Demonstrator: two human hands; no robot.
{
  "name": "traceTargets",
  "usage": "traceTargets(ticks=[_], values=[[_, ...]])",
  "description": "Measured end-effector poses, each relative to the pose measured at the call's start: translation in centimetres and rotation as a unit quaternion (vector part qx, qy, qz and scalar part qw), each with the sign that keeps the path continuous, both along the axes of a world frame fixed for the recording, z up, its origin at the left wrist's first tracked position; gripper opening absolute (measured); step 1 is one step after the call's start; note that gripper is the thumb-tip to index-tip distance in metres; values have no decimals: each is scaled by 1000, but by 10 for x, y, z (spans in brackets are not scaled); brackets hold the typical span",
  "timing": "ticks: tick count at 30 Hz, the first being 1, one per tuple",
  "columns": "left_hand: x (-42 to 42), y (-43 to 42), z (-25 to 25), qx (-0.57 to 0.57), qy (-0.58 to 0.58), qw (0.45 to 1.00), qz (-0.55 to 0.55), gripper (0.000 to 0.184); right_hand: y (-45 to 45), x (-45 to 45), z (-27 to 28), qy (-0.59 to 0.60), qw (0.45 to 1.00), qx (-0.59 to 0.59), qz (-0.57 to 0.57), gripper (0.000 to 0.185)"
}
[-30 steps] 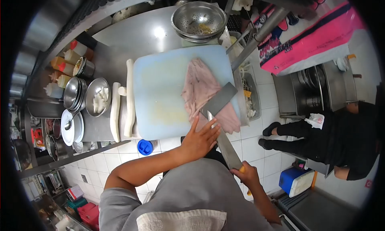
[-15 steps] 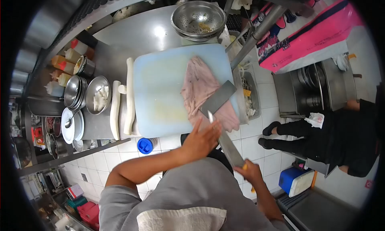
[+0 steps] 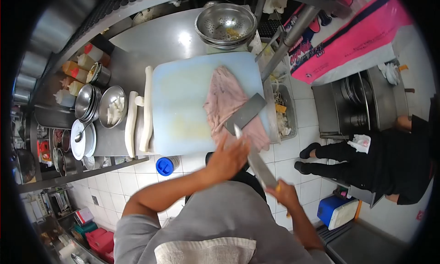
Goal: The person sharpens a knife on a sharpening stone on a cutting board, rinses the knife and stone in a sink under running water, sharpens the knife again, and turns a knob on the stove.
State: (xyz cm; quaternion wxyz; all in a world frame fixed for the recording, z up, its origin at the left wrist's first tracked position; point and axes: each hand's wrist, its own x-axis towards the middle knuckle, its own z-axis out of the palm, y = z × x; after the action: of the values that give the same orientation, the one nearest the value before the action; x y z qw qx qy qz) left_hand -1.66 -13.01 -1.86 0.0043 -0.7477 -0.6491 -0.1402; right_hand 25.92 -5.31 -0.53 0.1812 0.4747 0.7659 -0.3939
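Observation:
A blue-white cutting board (image 3: 178, 94) lies before me with a pink, wrinkled, flat piece of raw meat (image 3: 223, 92) on its right half. Across the meat rests the broad grey blade of a cleaver (image 3: 247, 112); its handle end is hidden. My right hand (image 3: 285, 195) is closed round the yellow handle of a long knife (image 3: 262, 170), whose tip points up toward the meat. Over the front part of that blade lies my left hand (image 3: 229, 159), fingers stretched and thumb apart. How firmly its fingers touch the blade I cannot tell.
Long white peeled roots (image 3: 147, 108) stand left of the board, beside a bowl of white pieces (image 3: 112, 107). A steel colander (image 3: 226, 24) is behind the board. At right are a scrap tub (image 3: 285, 110) and a person in black (image 3: 385, 158).
Both hands and the long knife have shifted very slightly left in view. The cleaver and meat keep their places on the board.

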Motion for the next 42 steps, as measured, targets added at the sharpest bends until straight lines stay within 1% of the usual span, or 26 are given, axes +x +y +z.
traceTargets(ticks=[1, 2, 4, 5, 6, 7, 8, 13, 14, 15, 17, 19, 20, 21, 22, 23, 25, 27, 28, 29, 32, 35, 36, 37, 39, 42], values=[[-3, 3, 2, 1, 2, 1000, 6, 45, -4, -3, 28, -7, 995, -85, -48, 69], [-5, 3, 3, 4, -24, 1000, 4, 46, -1, -5, 32, -6, 995, -85, -42, 70], [-28, 24, -5, 14, -42, 999, 3, 47, 30, -18, -11, -27, 988, 126, 84, 69], [-47, 49, -14, 22, 9, 999, 41, 45, 59, -46, -17, -14, 991, 116, 72, 67], [-71, 78, -1, -39, 41, 997, 47, 46, 85, -83, 1, 11, 997, 67, 25, 63], [-93, 101, -11, 11, 18, 998, 63, 45, 106, -112, 2, 67, 995, 78, 15, 62], [-110, 114, -9, -6, 15, 998, 54, 45, 116, -122, 1, 120, 989, 90, 6, 62], [-58, 65, -5, -24, -3, 1000, 12, 43, 53, -50, -19, 51, 991, 123, 20, 61], [-33, 39, -8, -9, 25, 1000, -11, 43, 35, -28, -8, -22, 1000, 20, -7, 65], [-8, 15, -3, -18, -17, 1000, -12, 44, 19, -6, 3, -13, 999, 28, 44, 72], [-4, 7, -1, -25, -53, 998, -11, 45, 13, 8, 2, -5, 1000, 0, 22, 75], [-27, 26, -13, 14, 43, 999, 3, 47, 35, -21, 1, -30, 998, 35, 39, 75], [-45, 52, -12, 25, 98, 993, 55, 50, 61, -58, 2, -43, 996, 60, 44, 74], [-74, 78, -6, -19, 157, 986, 53, 53, 82, -85, -6, 16, 990, 132, 48, 69], [-100, 97, -1, 12, 210, 977, 44, 49, 106, -120, -2, 31, 990, 130, 44, 65], [-114, 117, 2, 3, 91, 993, 70, 46, 120, -142, 5, 71, 989, 129, 30, 65], [-126, 126, 2, -6, 87, 995, 53, 45, 121, -145, 7, 110, 986, 127, 16, 64], [-104, 104, -7, 3, 117, 993, 26, 46, 97, -117, -3, 51, 998, 29, -14, 66], [-83, 81, -9, 13, 150, 989, 7, 47, 69, -87, -4, 73, 995, 65, -23, 65], [-61, 57, -12, 21, 108, 994, -9, 49, 48, -58, -17, -6, 999, 40, -14, 66], [-3, -7, 1, -14, 11, 999, -30, 53, 0, -12, 23, -11, 994, -97, -43, 71], [-36, 24, -8, 34, 30, 999, 5, 49, 25, -31, -9, -5, 999, 28, 21, 69], [-56, 52, -3, 55, 149, 987, 30, 51, 55, -63, -10, -12, 996, 79, 34, 68], [-85, 80, -4, 40, 146, 988, 19, 49, 82, -94, -8, 24, 994, 104, 21, 63], [-125, 124, -13, 79, 87, 993, 29, 46, 120, -140, -2, 118, 988, 96, -2, 58], [-111, 112, -11, 71, 60, 996, 7, 47, 97, -124, -2, 87, 994, 56, -34, 57]])
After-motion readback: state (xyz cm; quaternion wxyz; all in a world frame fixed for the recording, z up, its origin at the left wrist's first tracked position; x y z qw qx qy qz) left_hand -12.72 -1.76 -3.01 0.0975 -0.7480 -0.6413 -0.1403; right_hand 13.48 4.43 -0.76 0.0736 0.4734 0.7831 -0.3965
